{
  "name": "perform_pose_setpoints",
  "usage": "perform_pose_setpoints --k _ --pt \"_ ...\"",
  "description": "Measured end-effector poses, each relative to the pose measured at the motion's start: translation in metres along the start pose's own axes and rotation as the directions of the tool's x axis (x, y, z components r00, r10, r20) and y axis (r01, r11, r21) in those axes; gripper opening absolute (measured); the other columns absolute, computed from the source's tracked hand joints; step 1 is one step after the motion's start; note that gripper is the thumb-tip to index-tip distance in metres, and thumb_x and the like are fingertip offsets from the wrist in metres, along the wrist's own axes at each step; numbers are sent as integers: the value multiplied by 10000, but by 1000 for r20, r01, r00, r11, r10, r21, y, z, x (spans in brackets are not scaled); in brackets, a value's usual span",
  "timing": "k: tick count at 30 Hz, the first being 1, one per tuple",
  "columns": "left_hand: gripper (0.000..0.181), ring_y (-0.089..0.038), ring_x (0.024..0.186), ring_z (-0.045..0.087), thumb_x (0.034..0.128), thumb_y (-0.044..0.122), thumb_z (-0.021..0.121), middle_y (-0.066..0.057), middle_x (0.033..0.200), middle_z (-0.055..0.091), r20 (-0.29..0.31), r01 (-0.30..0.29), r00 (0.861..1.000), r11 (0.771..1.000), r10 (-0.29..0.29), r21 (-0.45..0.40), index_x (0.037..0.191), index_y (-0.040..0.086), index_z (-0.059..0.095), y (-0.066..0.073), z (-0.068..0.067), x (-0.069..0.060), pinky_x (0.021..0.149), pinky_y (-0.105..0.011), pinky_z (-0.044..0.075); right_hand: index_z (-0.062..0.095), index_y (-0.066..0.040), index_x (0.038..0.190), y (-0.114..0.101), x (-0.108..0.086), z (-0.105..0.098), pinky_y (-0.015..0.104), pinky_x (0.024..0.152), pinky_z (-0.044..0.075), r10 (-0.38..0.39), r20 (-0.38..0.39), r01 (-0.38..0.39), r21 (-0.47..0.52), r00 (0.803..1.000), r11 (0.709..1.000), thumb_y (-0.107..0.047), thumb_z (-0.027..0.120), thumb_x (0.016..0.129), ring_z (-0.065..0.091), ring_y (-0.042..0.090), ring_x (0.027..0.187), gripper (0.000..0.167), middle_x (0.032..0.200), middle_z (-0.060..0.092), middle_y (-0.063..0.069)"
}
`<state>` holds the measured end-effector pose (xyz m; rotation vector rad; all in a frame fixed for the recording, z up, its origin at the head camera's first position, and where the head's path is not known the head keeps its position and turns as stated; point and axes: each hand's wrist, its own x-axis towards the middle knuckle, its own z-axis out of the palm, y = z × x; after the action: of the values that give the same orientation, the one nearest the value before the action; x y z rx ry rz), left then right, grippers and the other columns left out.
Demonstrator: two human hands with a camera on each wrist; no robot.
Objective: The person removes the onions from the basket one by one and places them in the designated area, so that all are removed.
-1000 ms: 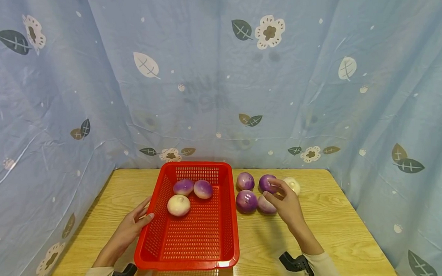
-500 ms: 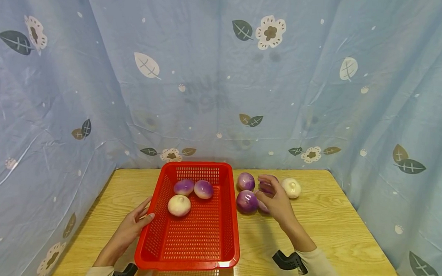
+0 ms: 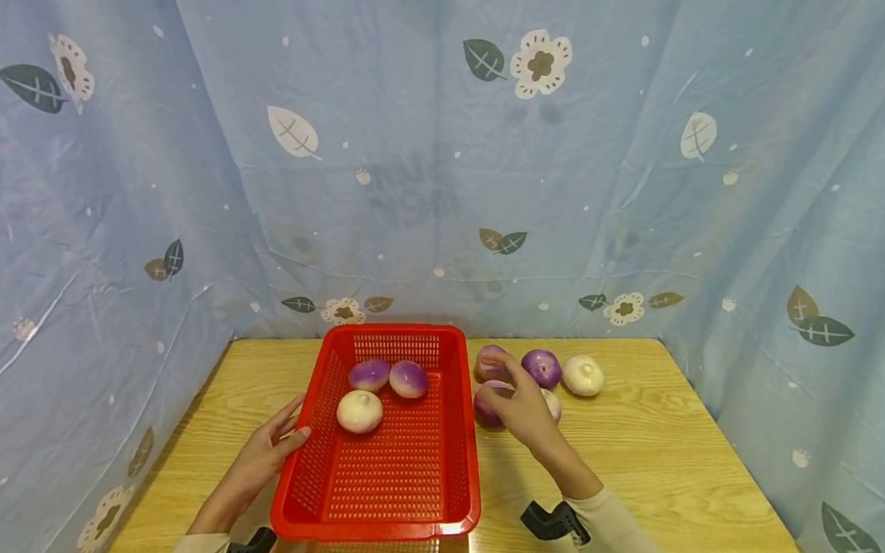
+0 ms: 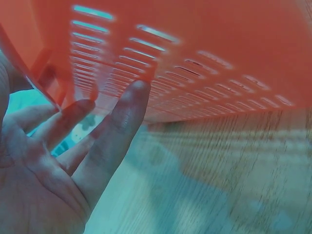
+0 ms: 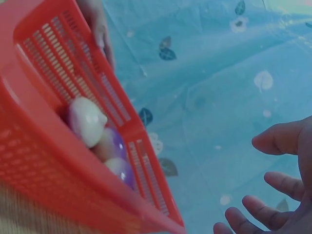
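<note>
A red plastic basket (image 3: 395, 458) with slotted walls stands on the table, holding two purple-topped turnips (image 3: 409, 379) and one pale turnip (image 3: 359, 412). My left hand (image 3: 264, 451) grips its left rim, thumb over the edge; the left wrist view shows fingers (image 4: 117, 126) against the outer wall. To the right of the basket, my right hand (image 3: 522, 406) hovers with fingers parted and nothing in them. It partly hides a dark purple turnip (image 3: 485, 411), another purple turnip (image 3: 488, 351) and a pale purple turnip (image 3: 553, 404). Behind it are a purple turnip (image 3: 542, 368) and a white turnip (image 3: 583, 376).
The wooden table (image 3: 650, 463) reaches back to a blue curtain (image 3: 417, 183) printed with leaves and flowers. Curtain panels also hang on both sides. A black wrist mount (image 3: 556, 522) sits on the right forearm.
My right hand has moved left over the turnips, from the back right ones toward those nearest the basket. The left hand and basket stay put.
</note>
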<state>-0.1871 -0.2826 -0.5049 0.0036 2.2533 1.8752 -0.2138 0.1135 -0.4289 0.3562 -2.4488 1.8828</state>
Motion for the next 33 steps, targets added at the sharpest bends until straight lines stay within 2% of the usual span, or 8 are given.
perform_pose_setpoints --k 6,12,17,27,33 --pt "680 -363 1203 605 1001 281 574 -234 1574 311 -1 -10 1000 1000 10 1 1578 269 215 1 0 -1 836 -412 596 524 -191 1375 -7 6 15 492 996 509 18 70 -14 -59 997 998 -217 729 878 505 359 1306 538 1426 517 140" --pt "686 -354 1189 615 995 291 582 -235 1569 322 -17 -6 1000 1000 6 -1 1577 264 221 3 0 0 838 -428 594 505 -181 1397 -13 15 27 548 1015 484 -3 113 9 -57 994 998 -245 731 882 491 383 1330 566 1464 484 110" --pt "705 -335 1174 628 991 299 586 -225 1571 326 -3 20 1000 1000 -20 -11 1581 258 202 3 1 0 842 -437 594 521 -243 1364 -14 18 35 562 986 501 52 129 -45 -60 990 997 -255 738 873 475 370 1347 537 1474 467 83" --pt "682 -347 1203 604 993 294 584 -233 1569 323 -17 -1 1000 1000 1 10 1574 267 229 1 1 0 866 -441 584 502 -191 1385 -9 27 55 579 997 486 56 202 -41 -76 978 996 -225 715 884 458 406 1347 546 1454 491 102" --pt "692 -345 1197 611 996 294 580 -203 1572 335 -1 8 1000 1000 -8 2 1578 284 207 2 1 -2 849 -418 592 502 -155 1382 -9 34 68 571 1035 457 65 220 -43 -104 973 994 -301 734 878 458 407 1350 574 1452 495 140"
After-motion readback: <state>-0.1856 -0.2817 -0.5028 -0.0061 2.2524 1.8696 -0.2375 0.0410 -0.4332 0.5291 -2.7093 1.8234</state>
